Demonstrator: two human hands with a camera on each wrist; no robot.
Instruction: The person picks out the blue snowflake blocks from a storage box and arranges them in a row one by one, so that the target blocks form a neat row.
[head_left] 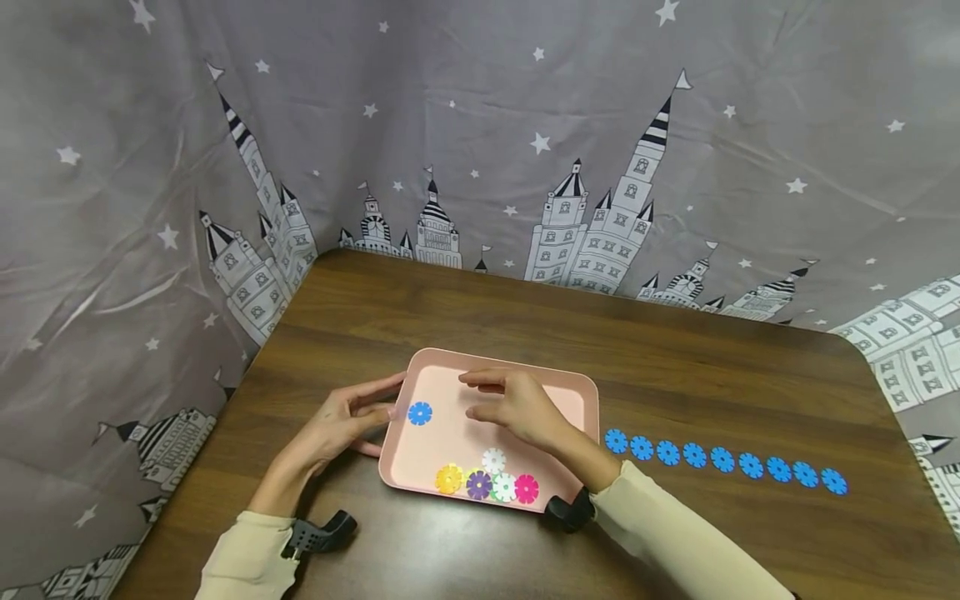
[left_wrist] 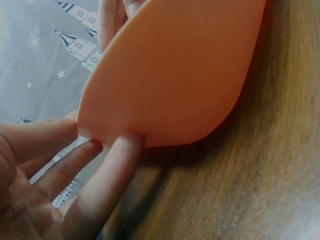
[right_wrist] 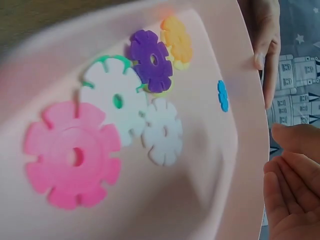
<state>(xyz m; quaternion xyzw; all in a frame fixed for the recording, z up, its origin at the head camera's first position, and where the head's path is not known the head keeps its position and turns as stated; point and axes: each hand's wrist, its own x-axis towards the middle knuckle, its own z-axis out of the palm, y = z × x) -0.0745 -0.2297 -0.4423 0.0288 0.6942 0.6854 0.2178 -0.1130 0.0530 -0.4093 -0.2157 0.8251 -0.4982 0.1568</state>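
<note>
A pink tray (head_left: 510, 512) lies in front of the person, its left end held by the left hand (head_left: 337, 425). In the left wrist view, fingers (left_wrist: 112, 175) of that hand press on the outer wall of the tray (left_wrist: 170, 80). The right hand (head_left: 517, 408) hovers over the middle of the tray, fingers loosely bent and nothing between them. Near the tray's left wall lies one blue notched disc (head_left: 420, 413). Gathered along the near side are a yellow disc (head_left: 449, 478), a purple disc (head_left: 479, 484), white discs (head_left: 493, 460) and a pink disc (head_left: 527, 489). Green edges peek from beneath a white one.
To the right of the tray, several blue discs (head_left: 694, 455) form a slanting row on the brown wooden table (head_left: 675, 375). A grey curtain (head_left: 480, 125) printed with castles and stars hangs behind and at the sides. Each wrist carries a black camera mount (head_left: 318, 535).
</note>
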